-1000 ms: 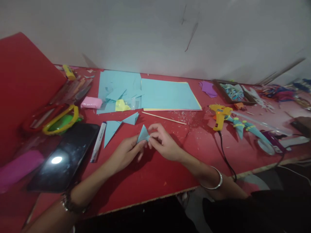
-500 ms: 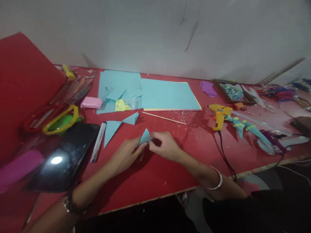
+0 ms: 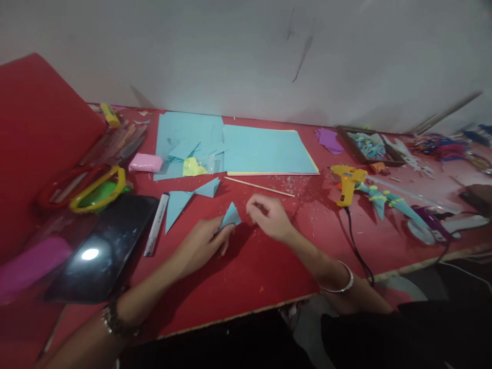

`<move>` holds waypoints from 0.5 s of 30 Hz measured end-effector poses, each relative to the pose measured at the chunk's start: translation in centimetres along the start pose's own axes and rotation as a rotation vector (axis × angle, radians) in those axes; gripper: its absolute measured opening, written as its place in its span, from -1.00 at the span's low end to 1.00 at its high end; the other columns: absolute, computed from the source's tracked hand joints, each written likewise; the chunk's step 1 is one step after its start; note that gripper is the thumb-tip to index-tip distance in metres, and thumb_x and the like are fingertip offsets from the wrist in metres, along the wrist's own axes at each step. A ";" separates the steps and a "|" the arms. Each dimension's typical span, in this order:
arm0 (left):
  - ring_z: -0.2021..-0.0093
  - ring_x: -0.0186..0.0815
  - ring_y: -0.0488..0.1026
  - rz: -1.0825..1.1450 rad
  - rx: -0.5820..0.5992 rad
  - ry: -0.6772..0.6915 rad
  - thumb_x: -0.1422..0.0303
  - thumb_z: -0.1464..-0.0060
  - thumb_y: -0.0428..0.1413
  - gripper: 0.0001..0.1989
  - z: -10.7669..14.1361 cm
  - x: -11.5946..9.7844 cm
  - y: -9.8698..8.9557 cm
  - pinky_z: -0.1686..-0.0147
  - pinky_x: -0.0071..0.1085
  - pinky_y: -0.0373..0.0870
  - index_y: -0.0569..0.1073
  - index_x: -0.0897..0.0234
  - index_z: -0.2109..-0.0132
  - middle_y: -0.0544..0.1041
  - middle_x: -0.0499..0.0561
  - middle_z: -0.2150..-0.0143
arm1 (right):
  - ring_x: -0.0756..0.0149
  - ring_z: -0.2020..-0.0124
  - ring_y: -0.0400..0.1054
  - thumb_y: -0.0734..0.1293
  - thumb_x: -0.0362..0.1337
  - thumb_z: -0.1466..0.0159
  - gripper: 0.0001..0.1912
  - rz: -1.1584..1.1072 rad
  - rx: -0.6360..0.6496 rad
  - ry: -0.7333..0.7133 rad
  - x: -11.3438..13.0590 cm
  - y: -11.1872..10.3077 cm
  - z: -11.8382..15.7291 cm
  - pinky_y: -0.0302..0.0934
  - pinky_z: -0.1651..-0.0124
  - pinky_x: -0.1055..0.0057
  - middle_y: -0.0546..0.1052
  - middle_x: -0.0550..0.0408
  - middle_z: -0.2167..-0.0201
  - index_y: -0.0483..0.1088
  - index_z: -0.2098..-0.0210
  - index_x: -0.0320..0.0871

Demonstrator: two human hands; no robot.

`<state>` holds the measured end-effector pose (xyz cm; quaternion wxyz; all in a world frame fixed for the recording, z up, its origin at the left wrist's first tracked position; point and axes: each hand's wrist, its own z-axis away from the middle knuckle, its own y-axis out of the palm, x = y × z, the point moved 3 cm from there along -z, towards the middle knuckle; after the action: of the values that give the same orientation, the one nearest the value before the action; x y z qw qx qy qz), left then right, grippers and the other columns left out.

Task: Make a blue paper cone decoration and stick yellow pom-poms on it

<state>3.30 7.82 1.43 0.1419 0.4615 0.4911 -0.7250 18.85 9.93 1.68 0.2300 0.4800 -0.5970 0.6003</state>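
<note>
A small folded piece of blue paper [image 3: 229,217], its point upward, is pinched between the thumb and fingers of my left hand [image 3: 202,241]. To its right, my right hand [image 3: 272,218] hovers apart from the paper, with loosely curled, slightly blurred fingers and nothing visible in them. Beyond my left hand lie two blue paper pieces, a larger cut triangle [image 3: 177,206] and a smaller folded one [image 3: 208,188]. A thin wooden stick [image 3: 259,186] rests on the red table past both hands.
Left of my hands are a marker [image 3: 157,225], a dark phone or tablet [image 3: 111,251] and yellow-handled scissors [image 3: 98,192]. Behind lies a stack of coloured sheets [image 3: 269,148]. On the right sit a yellow glue gun [image 3: 346,182] with its cord and a brown tray [image 3: 369,146].
My right hand has let go of the folded blue paper and moved up and to the right. My left hand still holds the paper in nearly the same place.
</note>
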 end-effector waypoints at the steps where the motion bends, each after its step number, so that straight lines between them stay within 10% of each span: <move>1: 0.61 -0.41 0.30 0.023 0.010 -0.002 0.28 -0.17 -0.20 -0.59 0.0 0.0 0.0 0.50 -0.49 0.16 0.22 0.26 0.61 0.35 -0.12 0.67 | 0.47 0.58 0.15 0.14 -0.27 -0.15 -0.85 0.001 0.084 -0.031 0.2 0.3 0.1 0.01 0.48 0.53 0.28 0.22 0.62 0.21 0.51 -0.15; 4: 0.61 -0.42 0.28 0.073 0.019 -0.002 0.29 -0.15 -0.19 -0.62 0.1 0.1 0.1 0.52 -0.50 0.16 0.25 0.26 0.58 0.35 -0.13 0.66 | 0.47 0.58 0.12 0.15 -0.19 -0.19 -0.78 0.105 0.263 -0.108 0.8 1.2 0.4 -0.04 0.48 0.51 0.25 0.22 0.62 0.17 0.53 -0.14; 15: 0.66 -0.44 0.28 0.028 -0.055 -0.054 0.41 0.06 -0.14 -0.74 0.2 -0.2 -0.1 0.62 -0.55 0.11 0.23 0.26 0.66 0.33 -0.15 0.73 | 0.51 0.62 0.04 0.14 -0.20 -0.21 -0.70 0.071 0.226 -0.155 1.5 1.8 0.7 -0.09 0.51 0.52 0.15 0.25 0.68 0.10 0.61 -0.15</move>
<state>3.23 7.66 1.67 0.1778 0.4448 0.5003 -0.7213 16.90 8.49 1.98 0.1062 0.5262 -0.5584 0.6325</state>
